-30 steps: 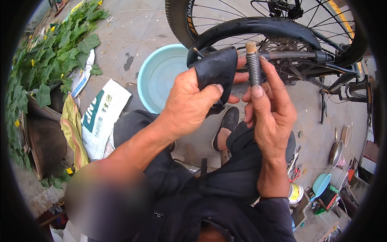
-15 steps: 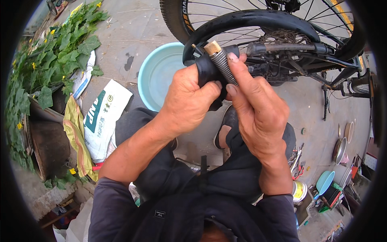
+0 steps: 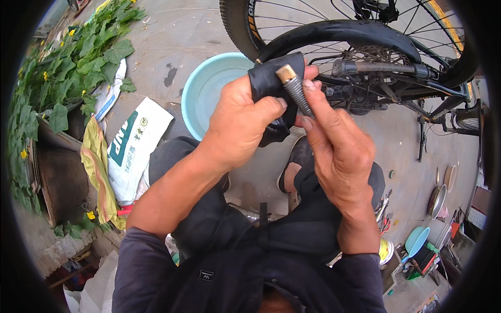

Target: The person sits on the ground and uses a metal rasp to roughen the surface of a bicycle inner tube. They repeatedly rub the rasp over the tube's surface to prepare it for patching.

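Note:
My left hand [image 3: 242, 115] is closed on a folded black rubber tube [image 3: 269, 86], its thumb pressed across the rubber. My right hand [image 3: 339, 146] grips a ridged metal cylinder with a tan tip [image 3: 296, 91] between thumb and fingers, tilted over the rubber; whether they touch is hard to tell. Behind my hands, an upturned bicycle [image 3: 404, 73] has a black tube [image 3: 344, 31] looped beside its spoked wheel. A pale blue basin [image 3: 197, 78] with liquid in it stands left of the wheel.
Leafy plants [image 3: 78, 62], a white printed sack [image 3: 133, 151] and a yellow sack [image 3: 99, 182] lie at left. My knees and shoes are below my hands. At lower right are tools [image 3: 383, 208], metal bowls [image 3: 438, 201], a blue plastic scoop [image 3: 416, 240] and buckets.
My right hand has moved left and tilted the cylinder from upright to slanting over the rubber. Since half a second ago the cylinder's tip has dropped a little. My left hand keeps its grip.

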### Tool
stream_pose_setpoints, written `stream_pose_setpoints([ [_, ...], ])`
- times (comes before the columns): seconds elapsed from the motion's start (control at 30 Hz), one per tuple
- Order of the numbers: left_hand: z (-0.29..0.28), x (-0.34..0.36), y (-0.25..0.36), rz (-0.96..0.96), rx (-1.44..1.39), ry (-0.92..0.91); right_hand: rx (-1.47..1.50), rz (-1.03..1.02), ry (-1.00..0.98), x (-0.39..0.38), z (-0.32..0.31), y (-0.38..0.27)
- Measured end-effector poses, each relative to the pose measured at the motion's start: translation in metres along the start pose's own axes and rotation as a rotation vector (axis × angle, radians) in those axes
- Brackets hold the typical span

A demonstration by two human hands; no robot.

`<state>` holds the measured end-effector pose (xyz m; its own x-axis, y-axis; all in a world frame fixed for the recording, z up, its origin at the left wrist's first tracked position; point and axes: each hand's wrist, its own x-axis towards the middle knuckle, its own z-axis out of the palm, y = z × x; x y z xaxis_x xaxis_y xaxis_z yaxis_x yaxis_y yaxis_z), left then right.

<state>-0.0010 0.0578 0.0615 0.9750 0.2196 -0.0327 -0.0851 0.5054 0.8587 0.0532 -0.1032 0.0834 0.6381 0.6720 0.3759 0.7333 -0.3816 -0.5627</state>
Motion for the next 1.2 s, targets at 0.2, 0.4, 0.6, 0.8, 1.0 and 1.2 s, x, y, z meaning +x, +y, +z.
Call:
stream_pose_setpoints([
  [0.2, 0.002, 0.001, -0.002, -0.037, 0.052, -0.007, 0.117, 0.006, 0.071, 0.007, 0.005, -0.003],
  [0.4, -0.004, 0.003, 0.0, 0.019, -0.022, 0.013, 0.083, -0.009, 0.006, -0.002, 0.003, 0.007],
  [0.6, -0.002, 0.004, 0.001, -0.006, -0.077, -0.024, 0.435, 0.259, 0.199, -0.001, 0.001, 0.008],
  [0.8, -0.001, 0.001, 0.004, -0.085, 0.058, -0.025, 0.318, 0.139, 0.102, 0.001, 0.005, 0.0],
  [1.0, 0.008, -0.004, -0.006, -0.054, 0.152, -0.061, 0.132, -0.035, 0.106, 0.008, 0.014, -0.001],
  [1.2, 0.006, 0.001, -0.002, -0.018, 0.088, -0.041, 0.093, 0.001, 0.081, 0.004, 0.011, -0.005],
])
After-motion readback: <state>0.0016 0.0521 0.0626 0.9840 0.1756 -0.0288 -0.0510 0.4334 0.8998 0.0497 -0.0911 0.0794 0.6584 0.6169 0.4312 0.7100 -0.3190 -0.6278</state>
